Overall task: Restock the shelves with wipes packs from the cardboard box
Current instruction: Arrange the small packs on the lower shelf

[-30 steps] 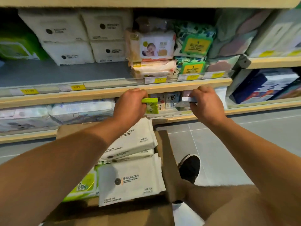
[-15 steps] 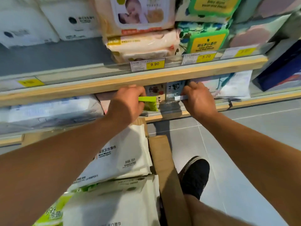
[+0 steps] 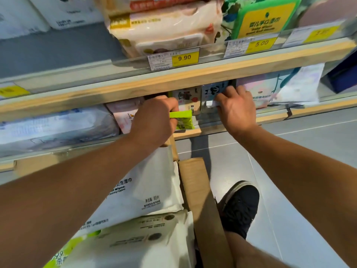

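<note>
My left hand (image 3: 154, 117) grips a small lime-green wipes pack (image 3: 181, 120) at the front of the lower shelf (image 3: 270, 118), just under the upper shelf's wooden edge (image 3: 135, 88). My right hand (image 3: 235, 109) is closed on a small pale-blue pack (image 3: 212, 91) standing in the row of small packs on that shelf. Below my arms the cardboard box (image 3: 201, 190) holds large white wipes packs (image 3: 146, 192) and a green-edged pack (image 3: 61, 254).
The upper shelf carries pink-and-white baby wipes (image 3: 166, 29) and a green-lidded pack (image 3: 264, 18) behind price tags (image 3: 185, 58). Large pale packs (image 3: 56, 126) fill the lower shelf's left. My black shoe (image 3: 239, 206) stands on the grey floor beside the box.
The view has drawn closer to the shelves. Both hands have pushed deeper under the upper shelf, the right one reaching in among the small standing packs.
</note>
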Demonstrator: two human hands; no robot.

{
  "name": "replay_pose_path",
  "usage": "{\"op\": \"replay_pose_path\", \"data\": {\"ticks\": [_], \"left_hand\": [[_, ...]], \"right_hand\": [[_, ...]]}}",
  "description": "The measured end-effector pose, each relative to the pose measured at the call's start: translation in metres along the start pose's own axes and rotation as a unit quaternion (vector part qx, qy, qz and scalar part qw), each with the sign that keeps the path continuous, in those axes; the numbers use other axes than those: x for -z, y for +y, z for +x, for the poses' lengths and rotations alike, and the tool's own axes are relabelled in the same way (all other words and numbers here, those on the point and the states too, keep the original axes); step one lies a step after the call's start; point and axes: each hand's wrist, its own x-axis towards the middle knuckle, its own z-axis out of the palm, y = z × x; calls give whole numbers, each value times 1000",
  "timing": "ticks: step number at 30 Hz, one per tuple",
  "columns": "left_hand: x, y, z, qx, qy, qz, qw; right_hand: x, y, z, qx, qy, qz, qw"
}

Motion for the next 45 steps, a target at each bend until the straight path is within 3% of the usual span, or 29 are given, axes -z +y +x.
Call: {"op": "replay_pose_path", "data": {"ticks": [5,12,21,32,36,40,45], "left_hand": [[1,3,-1,20,-12,15,1000],[0,7,1,36,-15,17,999],[-11,25,12,7,-4,22,1000],[-21,41,15,21,-10,124,992],[-30,49,29,58,-50,165,983],[-36,48,39,107,-34,144,983],[-45,43,41,89,-33,148,984]], "right_hand": [[7,-1,7,-16,-19,-29,999],[0,-3,-4,-20,-20,51,998],[-11,-8,-10,17,-130,49,990],[-11,-9,-25,21,-141,55,988],[-14,-2,-38,22,-157,54,986],[-16,4,-43,22,-182,67,981],[-14,3,-40,15,-184,85,979]]}}
